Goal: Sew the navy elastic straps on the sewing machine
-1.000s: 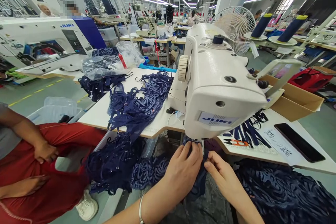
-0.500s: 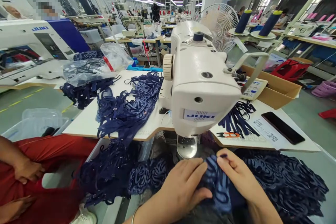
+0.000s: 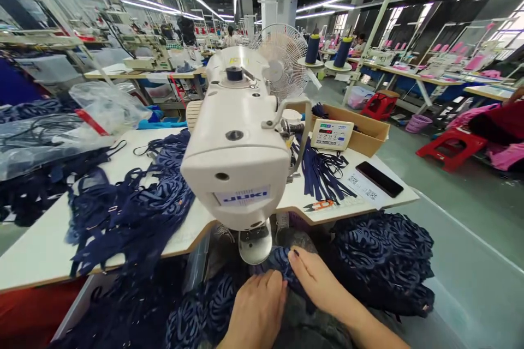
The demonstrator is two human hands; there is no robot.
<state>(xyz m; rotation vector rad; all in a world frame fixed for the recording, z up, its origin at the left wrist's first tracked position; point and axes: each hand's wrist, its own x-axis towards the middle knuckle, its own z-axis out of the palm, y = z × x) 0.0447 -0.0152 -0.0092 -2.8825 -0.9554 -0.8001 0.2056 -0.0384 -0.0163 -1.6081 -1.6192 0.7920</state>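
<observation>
My left hand (image 3: 258, 305) and my right hand (image 3: 316, 279) lie side by side just below the head of a white Juki sewing machine (image 3: 237, 147). Both rest on a piece of navy patterned fabric (image 3: 278, 262) in my lap. The right hand's fingers pinch the fabric edge near the round end of the machine arm (image 3: 255, 245). The left hand's fingers curl down onto the cloth. More navy pieces are heaped to the right (image 3: 380, 262) and lower left (image 3: 196, 311).
Navy straps (image 3: 131, 207) are piled on the white table (image 3: 36, 251) on the left, beside clear plastic bags (image 3: 61, 125). To the right lie a control panel (image 3: 331, 134), a cardboard box (image 3: 364, 133), loose straps (image 3: 319, 174), orange snips (image 3: 321, 205) and a black phone (image 3: 379, 179). A fan (image 3: 282, 57) stands behind.
My view has swung right, so the person in red at the left has left the picture. Both hands have moved lower and closer together on the fabric.
</observation>
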